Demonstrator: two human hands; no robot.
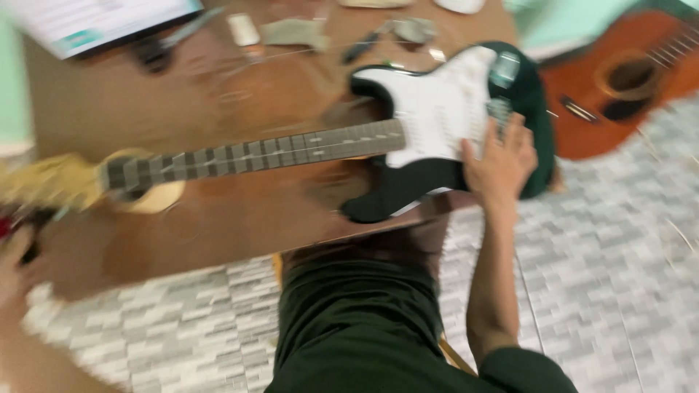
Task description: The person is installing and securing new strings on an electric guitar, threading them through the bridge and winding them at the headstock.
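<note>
nearest to the camera is the person's dark green shirt, at the bottom of the view, over a floor of grey and white tiles; the picture is blurred by motion, so small things are hard to read; the right hand reaches up from a bare forearm and lies flat on the body of the electric guitar, fingers spread and a little apart, touching the white pickguard and the dark body near the bridge; it pinches nothing; the left hand shows only partly at the left edge of the view, just below the headstock; i cannot tell if it is open or closed, or if it holds something; the guitar lies across the brown wooden worktop, its body hanging over the near right corner, its neck running to the left along the near part, the pale headstock close to the left edge; under the neck a light round thing rests on the wood; toward the far edge lie some small blurred tools and a screen at the far left corner; beyond the right edge an acoustic guitar of reddish-brown colour lies on the floor, well apart from the hand.
</note>
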